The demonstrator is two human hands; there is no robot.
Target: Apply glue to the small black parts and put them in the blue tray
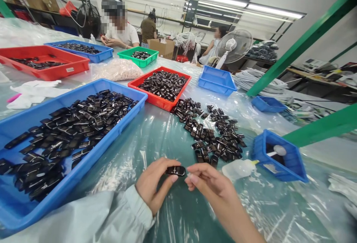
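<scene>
A small glossy black plastic piece [177, 170] is pinched between the thumb and fingers of my left hand [152, 184], low over the table. Just to its right, my right hand [214, 185] has thumb and fingertips pressed together beside the piece's end. Something tiny and pale may be in that pinch, but I cannot make it out. Beyond my hands lies a loose pile of similar black pieces [223, 135]. A squeeze bottle [238, 169] with a yellowish tip lies on its side near my right hand.
A large blue tray [131, 118] of black pieces stands at left. Behind are a red tray [160, 104], another red tray [50, 72] and a green tray [142, 63]. At right sit a blue bin [290, 172] holding a white spoon [279, 150], and green posts [301, 45]. Co-workers sit farther back.
</scene>
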